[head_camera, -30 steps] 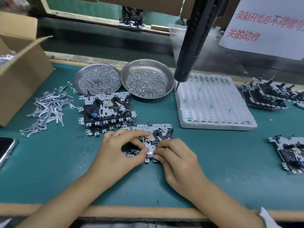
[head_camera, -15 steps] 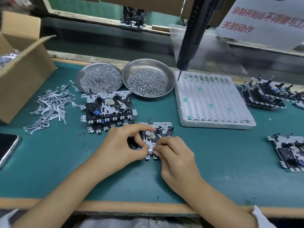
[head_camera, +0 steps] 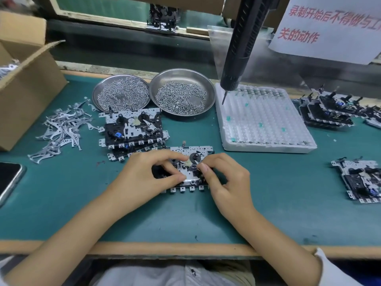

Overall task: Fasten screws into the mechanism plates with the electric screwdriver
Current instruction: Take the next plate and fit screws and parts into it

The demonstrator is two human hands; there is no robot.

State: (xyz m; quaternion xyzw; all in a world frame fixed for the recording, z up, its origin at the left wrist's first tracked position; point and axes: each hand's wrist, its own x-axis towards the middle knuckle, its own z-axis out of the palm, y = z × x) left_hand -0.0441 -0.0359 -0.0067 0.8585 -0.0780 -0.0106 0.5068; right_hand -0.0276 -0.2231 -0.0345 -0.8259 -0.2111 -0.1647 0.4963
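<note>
Pinching a small part against the mechanism plate, my right hand has moved up to the hub; my left hand still grips the plate. The electric screwdriver hangs untouched, so fastening has not begun.

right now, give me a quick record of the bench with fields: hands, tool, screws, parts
hands: left hand and right hand both pinch at the mechanism plate on the green mat
tool: electric screwdriver hangs untouched above the white tray
screws: two metal dishes
parts: plate stack, loose metal levers
</note>
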